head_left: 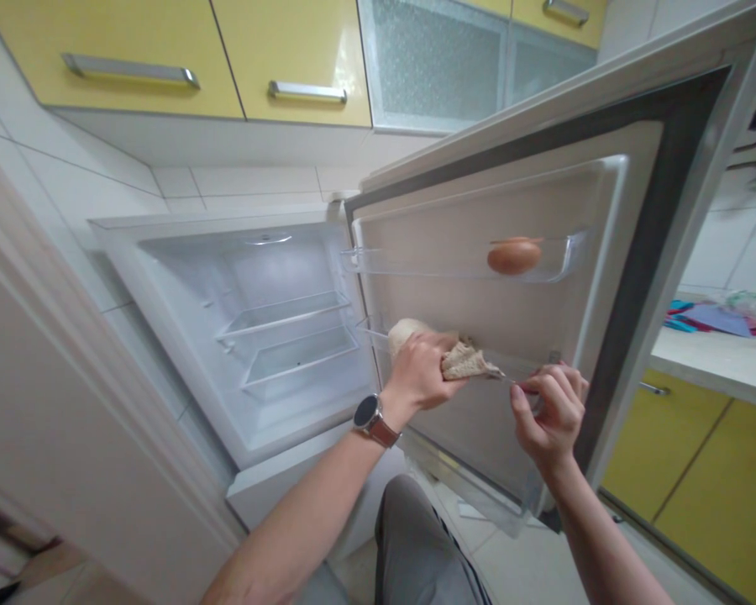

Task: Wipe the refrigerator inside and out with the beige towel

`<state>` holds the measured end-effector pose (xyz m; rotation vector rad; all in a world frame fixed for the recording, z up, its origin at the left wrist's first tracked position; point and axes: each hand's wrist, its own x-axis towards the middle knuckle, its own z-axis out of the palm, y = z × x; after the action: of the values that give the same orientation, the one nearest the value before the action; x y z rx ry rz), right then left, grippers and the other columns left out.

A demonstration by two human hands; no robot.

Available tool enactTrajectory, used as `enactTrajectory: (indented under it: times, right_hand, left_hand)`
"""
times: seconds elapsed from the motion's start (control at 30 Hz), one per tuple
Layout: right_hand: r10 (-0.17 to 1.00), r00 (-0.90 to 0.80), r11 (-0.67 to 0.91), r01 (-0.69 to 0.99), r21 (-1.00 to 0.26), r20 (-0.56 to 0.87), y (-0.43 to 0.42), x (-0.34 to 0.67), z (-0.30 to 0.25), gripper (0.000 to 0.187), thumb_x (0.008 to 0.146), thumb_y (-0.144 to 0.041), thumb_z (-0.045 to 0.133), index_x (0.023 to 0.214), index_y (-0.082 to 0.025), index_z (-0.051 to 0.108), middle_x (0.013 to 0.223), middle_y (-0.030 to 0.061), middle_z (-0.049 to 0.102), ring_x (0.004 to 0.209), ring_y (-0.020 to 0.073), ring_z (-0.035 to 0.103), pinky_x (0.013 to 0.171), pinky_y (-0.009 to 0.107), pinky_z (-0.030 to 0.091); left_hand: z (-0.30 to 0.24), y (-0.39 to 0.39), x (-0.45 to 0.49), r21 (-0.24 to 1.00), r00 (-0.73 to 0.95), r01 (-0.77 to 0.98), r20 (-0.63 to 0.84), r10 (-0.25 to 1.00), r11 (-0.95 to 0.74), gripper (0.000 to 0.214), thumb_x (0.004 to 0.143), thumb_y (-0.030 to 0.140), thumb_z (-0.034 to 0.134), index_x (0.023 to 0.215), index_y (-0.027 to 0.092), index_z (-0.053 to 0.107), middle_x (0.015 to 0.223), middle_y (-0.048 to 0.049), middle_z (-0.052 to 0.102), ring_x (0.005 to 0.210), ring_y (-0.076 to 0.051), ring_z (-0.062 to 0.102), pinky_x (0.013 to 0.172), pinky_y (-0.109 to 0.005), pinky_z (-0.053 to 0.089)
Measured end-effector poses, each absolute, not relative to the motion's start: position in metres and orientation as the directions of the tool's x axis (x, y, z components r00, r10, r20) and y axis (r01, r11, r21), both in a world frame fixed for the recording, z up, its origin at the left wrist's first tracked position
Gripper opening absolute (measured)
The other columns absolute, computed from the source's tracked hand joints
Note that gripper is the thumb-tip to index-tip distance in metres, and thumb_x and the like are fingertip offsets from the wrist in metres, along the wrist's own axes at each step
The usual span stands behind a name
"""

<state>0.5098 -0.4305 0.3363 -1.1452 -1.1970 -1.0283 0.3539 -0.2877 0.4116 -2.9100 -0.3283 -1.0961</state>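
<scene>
My left hand [423, 365], with a watch [369, 412] on its wrist, is closed around a beige, wrinkled cloth-like bundle [466, 361]. A pale rounded end [406, 332] of it shows beyond my knuckles. Toward the right it narrows to a thin tip. At that tip my right hand [551, 407] has thumb and forefinger pinched together on a fine strand. Both hands are in front of the inner side of the open fridge door [434, 302]. Above them a brown egg [515, 255] rests in the clear door shelf [441, 262]. What exactly the bundle is made of, I cannot tell.
To the left stands the open fridge [270, 277] with glass shelves [302, 357]. Yellow cupboards [296, 50] hang overhead. On the right a counter [711, 357] holds colourful cloths [718, 319]. A lower clear door shelf [479, 496] is near my knee [409, 521].
</scene>
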Motion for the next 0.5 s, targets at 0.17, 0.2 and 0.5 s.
enactTrajectory:
  times: [0.17, 0.2, 0.5]
  right_hand:
    - [0.021, 0.123, 0.124, 0.984, -0.125, 0.992, -0.432, 0.510, 0.336, 0.022, 0.093, -0.029, 0.063, 0.074, -0.021, 0.054, 0.074, 0.0004, 0.054, 0.080, 0.0190, 0.051, 0.088, 0.038, 0.036]
    - [0.024, 0.128, 0.121, 0.984, -0.130, 0.992, -0.432, 0.510, 0.337, 0.023, 0.093, -0.029, 0.063, 0.074, -0.021, 0.054, 0.073, 0.0005, 0.054, 0.080, 0.0192, 0.051, 0.088, 0.038, 0.036]
    - [0.033, 0.092, 0.133, 0.987, -0.095, 0.995, -0.432, 0.512, 0.337, 0.019, 0.093, -0.026, 0.064, 0.077, -0.021, 0.054, 0.076, 0.0000, 0.054, 0.082, 0.0188, 0.050, 0.087, 0.036, 0.034]
  left_hand:
    - [0.411, -0.305, 0.360, 0.017, 0.745, 0.154, 0.655, 0.128, -0.988, 0.029, 0.082, 0.041, 0.079, 0.097, 0.021, 0.066, 0.103, -0.0074, 0.073, 0.101, -0.030, 0.069, 0.092, -0.043, 0.050]
    - [0.410, -0.304, 0.360, 0.008, 0.749, 0.149, 0.652, 0.119, -0.989, 0.028, 0.082, 0.040, 0.078, 0.098, 0.021, 0.066, 0.104, -0.0073, 0.073, 0.102, -0.030, 0.069, 0.092, -0.043, 0.050]
    - [0.401, -0.265, 0.350, -0.039, 0.741, 0.210, 0.658, 0.133, -0.977, 0.032, 0.079, 0.037, 0.079, 0.104, 0.021, 0.066, 0.106, -0.0082, 0.071, 0.101, -0.031, 0.066, 0.091, -0.043, 0.048]
